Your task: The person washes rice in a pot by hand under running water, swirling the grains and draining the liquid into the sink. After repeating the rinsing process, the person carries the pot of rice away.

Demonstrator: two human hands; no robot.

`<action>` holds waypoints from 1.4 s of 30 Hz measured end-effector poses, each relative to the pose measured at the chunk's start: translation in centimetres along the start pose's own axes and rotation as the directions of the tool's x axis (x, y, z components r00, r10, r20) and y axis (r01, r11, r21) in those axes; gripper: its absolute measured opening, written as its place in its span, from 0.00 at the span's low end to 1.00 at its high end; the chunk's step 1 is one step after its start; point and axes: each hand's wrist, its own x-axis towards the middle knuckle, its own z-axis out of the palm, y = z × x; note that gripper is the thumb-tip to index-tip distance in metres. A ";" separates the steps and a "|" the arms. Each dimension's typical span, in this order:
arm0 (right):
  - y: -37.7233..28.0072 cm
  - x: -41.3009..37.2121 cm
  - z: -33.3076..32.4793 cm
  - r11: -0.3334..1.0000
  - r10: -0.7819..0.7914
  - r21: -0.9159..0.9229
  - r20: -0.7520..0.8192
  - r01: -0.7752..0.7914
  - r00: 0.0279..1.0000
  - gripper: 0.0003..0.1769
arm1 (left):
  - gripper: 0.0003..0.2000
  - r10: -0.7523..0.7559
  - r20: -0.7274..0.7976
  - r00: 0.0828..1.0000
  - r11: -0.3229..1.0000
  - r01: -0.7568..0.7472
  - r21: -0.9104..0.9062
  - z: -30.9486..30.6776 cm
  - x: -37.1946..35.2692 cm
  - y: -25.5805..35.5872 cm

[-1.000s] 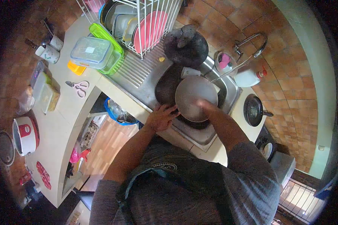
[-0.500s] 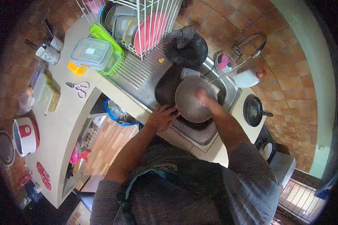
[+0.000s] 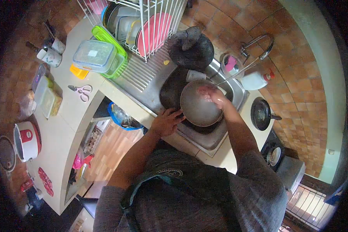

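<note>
Over the metal sink (image 3: 213,144) sits a round grey metal bowl (image 3: 199,110), tilted a little. My left hand (image 3: 167,121) grips its near left rim between thumb and fingers. My right hand (image 3: 218,98) is at the bowl's upper right, its fingers over the inside; whether they hold anything is hidden. The curved faucet (image 3: 267,50) reaches toward the bowl's upper right edge. Behind the bowl, a light-coloured cup (image 3: 196,75) lies by a dark pan (image 3: 171,91) in the sink.
A dark stone mortar (image 3: 191,52) stands behind the sink, beside a white dish rack (image 3: 144,31). To the right are a white bottle (image 3: 254,81) and a black frying pan (image 3: 260,113). Plastic containers (image 3: 94,56) and scissors (image 3: 82,92) rest on the left counter.
My right hand has moved from the bowl's middle to its upper right side. The left hand stays at the rim.
</note>
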 end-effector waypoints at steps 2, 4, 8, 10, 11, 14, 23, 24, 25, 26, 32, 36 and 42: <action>-1.5 -1.0 0.0 0.924 0.089 0.365 0.084 -0.114 0.992 0.22 | 0.33 0.005 -0.009 1.000 1.000 -0.005 -0.002 -0.1 0.1 0.1; 0.1 -0.3 -0.4 0.910 0.111 0.392 0.086 -0.136 0.990 0.22 | 0.34 -0.021 0.075 0.997 1.000 0.020 0.013 -0.3 0.3 0.2; 4.0 2.5 -1.0 0.828 0.166 0.525 0.108 -0.198 0.980 0.23 | 0.29 -0.046 0.146 0.988 0.998 0.039 0.051 -1.2 0.4 0.4; 7.6 5.5 -1.7 0.758 0.175 0.615 0.131 -0.219 0.976 0.23 | 0.28 -0.039 0.103 0.994 0.999 0.036 0.028 -1.5 0.4 0.6; 8.5 6.3 -2.0 0.678 0.181 0.695 0.156 -0.238 0.971 0.23 | 0.28 -0.039 0.102 0.994 0.999 0.036 0.028 -1.5 0.4 0.6; 5.2 4.6 -0.5 0.571 0.212 0.774 0.184 -0.274 0.960 0.23 | 0.27 -0.023 0.066 0.998 0.999 0.021 0.034 -0.7 0.2 0.2; 31.3 22.7 -9.6 0.953 -0.203 0.246 0.090 0.176 0.975 0.18 | 0.27 -0.015 0.025 1.000 1.000 0.015 0.008 0.1 0.1 0.1; 26.5 17.2 -7.7 0.953 -0.203 0.245 0.089 0.176 0.975 0.18 | 0.27 -0.016 0.054 0.998 1.000 0.015 0.022 -0.6 0.2 0.2; 19.4 13.3 -6.1 0.931 -0.282 -0.245 -0.021 0.269 0.959 0.16 | 0.27 -0.017 0.083 0.996 0.999 0.015 0.035 -0.9 0.3 0.3; 10.1 8.7 -3.8 0.690 -0.398 -0.682 -0.078 0.242 0.914 0.14 | 0.27 -0.017 0.082 0.996 0.999 0.015 0.034 -0.9 0.2 0.3; -1.2 0.0 -2.3 0.998 0.040 0.045 -0.098 -0.035 0.994 0.12 | 0.28 -0.027 0.100 0.995 1.000 0.026 0.006 -1.5 0.4 0.4; -0.6 0.3 -3.3 0.987 -0.048 0.141 -0.184 0.075 0.982 0.14 | 0.29 -0.046 0.146 0.988 0.998 0.040 0.046 -1.6 0.4 0.6; 1.0 3.8 -6.0 0.964 -0.218 -0.222 -0.346 0.146 0.912 0.16 | 0.29 -0.045 0.111 0.993 0.998 0.040 0.042 -0.7 0.3 0.4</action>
